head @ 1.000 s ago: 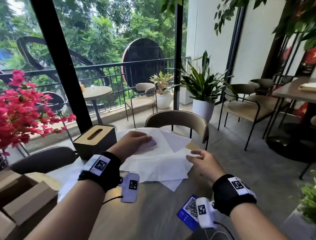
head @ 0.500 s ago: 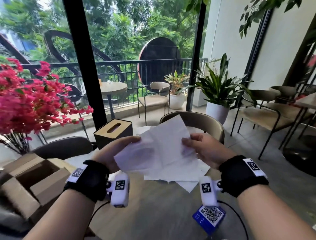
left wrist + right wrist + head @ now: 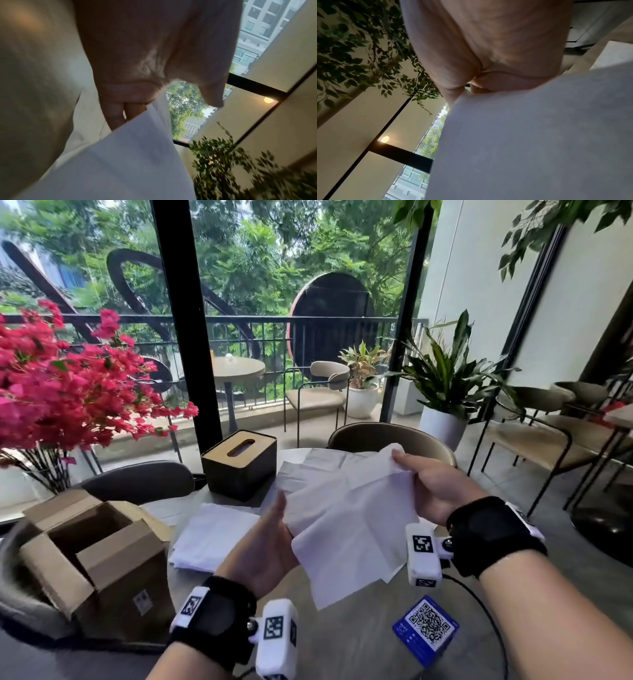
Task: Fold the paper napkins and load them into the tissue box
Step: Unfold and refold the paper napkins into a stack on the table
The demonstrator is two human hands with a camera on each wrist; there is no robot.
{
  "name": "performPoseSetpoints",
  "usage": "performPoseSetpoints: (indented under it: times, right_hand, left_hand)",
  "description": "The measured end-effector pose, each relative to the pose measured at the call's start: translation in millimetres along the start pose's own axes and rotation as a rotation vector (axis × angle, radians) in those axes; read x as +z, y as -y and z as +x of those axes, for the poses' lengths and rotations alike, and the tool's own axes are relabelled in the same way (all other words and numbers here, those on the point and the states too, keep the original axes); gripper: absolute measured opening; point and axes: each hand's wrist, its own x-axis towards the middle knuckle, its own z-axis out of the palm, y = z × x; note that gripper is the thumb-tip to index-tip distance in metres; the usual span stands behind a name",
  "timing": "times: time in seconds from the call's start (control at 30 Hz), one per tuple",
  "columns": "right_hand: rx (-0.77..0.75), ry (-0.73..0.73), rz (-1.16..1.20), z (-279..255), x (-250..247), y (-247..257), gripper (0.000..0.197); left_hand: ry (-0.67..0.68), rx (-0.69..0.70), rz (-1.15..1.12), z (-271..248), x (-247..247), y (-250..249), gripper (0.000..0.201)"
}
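Observation:
Both hands hold one white paper napkin in the air above the round table. My left hand grips its left edge; the thumb points up and the fingers are hidden behind the sheet. My right hand pinches the far right corner, thumb on top. In the left wrist view the napkin runs in between the fingers and the thumb. The right wrist view is mostly filled by the napkin. The black tissue box, with a slotted wooden lid, stands at the table's far left.
A stack of white napkins lies left of my left hand, and more sheets lie spread beyond. An open cardboard box sits at the left. A blue QR card lies near the front. A chair stands behind the table.
A second ago both hands lay on the napkins on the table. They have since lifted one sheet and now hold it spread and tilted nearer to me.

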Motion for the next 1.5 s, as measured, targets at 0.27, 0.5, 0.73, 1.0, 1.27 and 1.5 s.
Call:
performPoseSetpoints:
  times: [0.27, 0.5, 0.73, 1.0, 1.27, 1.5]
  right_hand:
    - [0.005, -0.073, -0.037, -4.4, -17.6, -7.1, 0.027]
    - [-0.067, -0.047, -0.031, -9.4, -14.8, -4.5, 0.018]
    - [-0.145, 0.057, -0.102, -18.4, 8.7, 7.1, 0.009]
    - [-0.053, 0.08, -0.065, -26.0, 2.9, -4.7, 0.039]
    - [-0.004, 0.006, -0.059, -25.9, -33.2, -40.6, 0.034]
    - [-0.001, -0.123, -0.225, -14.7, -41.9, -49.3, 0.021]
  left_hand:
    - [-0.244, 0.219, 0.307, -1.5, 7.8, 15.0, 0.088]
    - [-0.36, 0.126, 0.699, -3.9, 16.5, 25.9, 0.067]
    - [-0.321, 0.167, 0.972, 2.1, 30.1, 26.9, 0.079]
    - [-0.068, -0.1, 0.355, 18.3, 69.9, 36.2, 0.08]
    - [-0.102, 0.015, 0.308, 27.3, 79.4, 45.9, 0.036]
    - [-0.211, 0.078, 0.447, 31.6, 72.0, 48.5, 0.04]
